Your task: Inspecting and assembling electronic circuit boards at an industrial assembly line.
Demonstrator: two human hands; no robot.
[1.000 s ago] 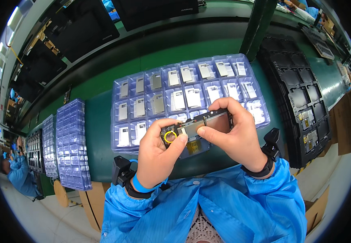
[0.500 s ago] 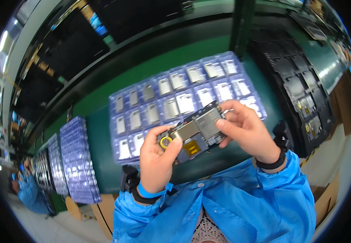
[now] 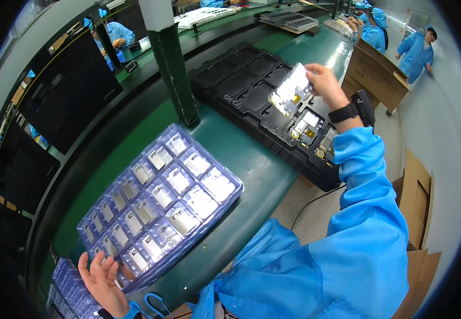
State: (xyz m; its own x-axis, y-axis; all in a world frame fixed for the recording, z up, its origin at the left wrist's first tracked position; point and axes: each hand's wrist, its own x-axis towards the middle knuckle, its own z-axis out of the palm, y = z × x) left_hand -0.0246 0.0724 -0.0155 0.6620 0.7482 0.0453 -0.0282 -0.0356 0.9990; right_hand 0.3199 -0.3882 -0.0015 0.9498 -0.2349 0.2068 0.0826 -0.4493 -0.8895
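Above the part-filled black tray (image 3: 251, 98), right hand (image 3: 323, 80) fingers pinch a module (image 3: 292, 89); left hand (image 3: 102, 276) open.

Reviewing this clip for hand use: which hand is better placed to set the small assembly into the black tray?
Right. The right hand holds the small assembly directly over the black tray, near its filled pockets. The left hand lies open at the near corner of the blue blister tray, far from it.

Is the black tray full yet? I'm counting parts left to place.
Not full. The black tray has parts only in a few near pockets; most pockets are bare. The right hand holds one part above it.
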